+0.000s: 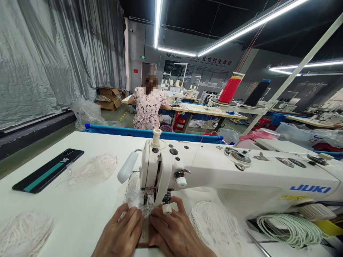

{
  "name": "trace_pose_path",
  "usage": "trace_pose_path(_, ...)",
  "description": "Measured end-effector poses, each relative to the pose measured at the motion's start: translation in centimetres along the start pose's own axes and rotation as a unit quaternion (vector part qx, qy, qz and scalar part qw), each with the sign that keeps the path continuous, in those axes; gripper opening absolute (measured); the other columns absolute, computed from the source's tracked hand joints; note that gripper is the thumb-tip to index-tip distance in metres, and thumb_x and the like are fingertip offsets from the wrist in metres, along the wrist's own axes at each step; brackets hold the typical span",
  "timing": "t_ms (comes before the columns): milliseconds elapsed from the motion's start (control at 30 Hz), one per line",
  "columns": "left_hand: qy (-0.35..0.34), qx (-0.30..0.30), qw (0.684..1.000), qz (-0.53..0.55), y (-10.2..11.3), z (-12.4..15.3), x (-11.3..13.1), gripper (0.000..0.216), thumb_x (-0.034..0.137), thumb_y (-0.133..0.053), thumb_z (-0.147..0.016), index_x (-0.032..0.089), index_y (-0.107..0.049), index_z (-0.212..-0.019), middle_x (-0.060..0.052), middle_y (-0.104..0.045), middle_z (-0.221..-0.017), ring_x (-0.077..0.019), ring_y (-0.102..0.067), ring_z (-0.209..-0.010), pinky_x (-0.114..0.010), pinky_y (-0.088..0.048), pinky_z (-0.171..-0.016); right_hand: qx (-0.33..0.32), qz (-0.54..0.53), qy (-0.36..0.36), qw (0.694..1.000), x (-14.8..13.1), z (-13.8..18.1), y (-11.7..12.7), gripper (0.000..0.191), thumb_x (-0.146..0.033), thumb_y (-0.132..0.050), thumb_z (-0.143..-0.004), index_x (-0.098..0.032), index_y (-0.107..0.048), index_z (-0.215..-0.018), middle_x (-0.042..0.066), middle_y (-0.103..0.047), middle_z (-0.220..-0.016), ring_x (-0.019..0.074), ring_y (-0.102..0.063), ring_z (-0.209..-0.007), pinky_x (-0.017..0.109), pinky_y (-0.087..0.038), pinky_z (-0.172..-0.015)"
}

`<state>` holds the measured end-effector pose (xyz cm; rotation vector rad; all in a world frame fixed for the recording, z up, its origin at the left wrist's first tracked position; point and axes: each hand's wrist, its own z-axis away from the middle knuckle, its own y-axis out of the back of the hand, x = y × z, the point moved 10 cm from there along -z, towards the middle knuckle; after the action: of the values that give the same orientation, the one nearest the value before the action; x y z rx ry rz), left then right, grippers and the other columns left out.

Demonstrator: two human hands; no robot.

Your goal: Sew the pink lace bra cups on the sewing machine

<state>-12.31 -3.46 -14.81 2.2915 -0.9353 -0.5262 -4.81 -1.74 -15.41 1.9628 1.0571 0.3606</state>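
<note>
A white JUKI sewing machine [241,171] stands on the white table [88,214]. My left hand [120,233] lies flat with fingers stretched out, pressing a white lace piece [135,194] to the left of the presser foot [147,198]. My right hand [178,233] rests flat on the lace to the right of the needle, fingers extended toward the foot. Both hands touch the lace close to the needle plate.
A black phone [48,170] and a lace piece [92,168] lie at the left; more lace [214,225] sits at the right. A coiled pale green cord [289,228] lies under the machine arm. A red thread cone [230,89] stands behind. A person in a floral top [147,107] sits at another table.
</note>
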Motion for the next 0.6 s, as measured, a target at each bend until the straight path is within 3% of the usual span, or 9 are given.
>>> trace_pose_path(267,0.028,-0.025,0.999,0.025,-1.2,1.0,-1.5,0.034,0.001,-0.030,-0.092,0.013,-0.061,-0.097,-0.005,-0.066,-0.090,-0.0168,-0.060,-0.088,-0.036,-0.034,-0.090,-0.012,-0.006,-0.033,0.999,0.8,0.3,-0.2,0.022,-0.038,-0.044,-0.096,-0.020,-0.058,-0.093,0.001,-0.066,-0.085,0.0168,-0.057,-0.079,0.041,-0.025,-0.094)
trace_pose_path(433,0.053,-0.059,0.996,0.034,-2.6,1.8,-2.6,0.030,0.009,-0.031,-0.095,0.013,-0.058,-0.109,-0.007,-0.064,-0.099,-0.0179,-0.057,-0.099,-0.040,-0.029,-0.095,-0.024,0.000,-0.041,0.999,1.1,0.4,-0.3,0.019,-0.037,-0.048,-0.094,-0.021,-0.059,-0.092,0.002,-0.065,-0.083,0.0176,-0.057,-0.082,0.042,-0.026,-0.094)
trace_pose_path(600,0.081,-0.086,0.993,-0.015,-2.6,1.3,-4.1,0.032,0.018,-0.027,-0.098,0.018,-0.057,-0.106,-0.007,-0.064,-0.100,-0.0170,-0.059,-0.096,-0.041,-0.028,-0.095,-0.007,-0.014,-0.051,0.999,0.9,0.3,0.3,0.020,-0.035,-0.044,-0.096,-0.022,-0.058,-0.093,0.001,-0.065,-0.088,0.0175,-0.056,-0.083,0.041,-0.026,-0.092)
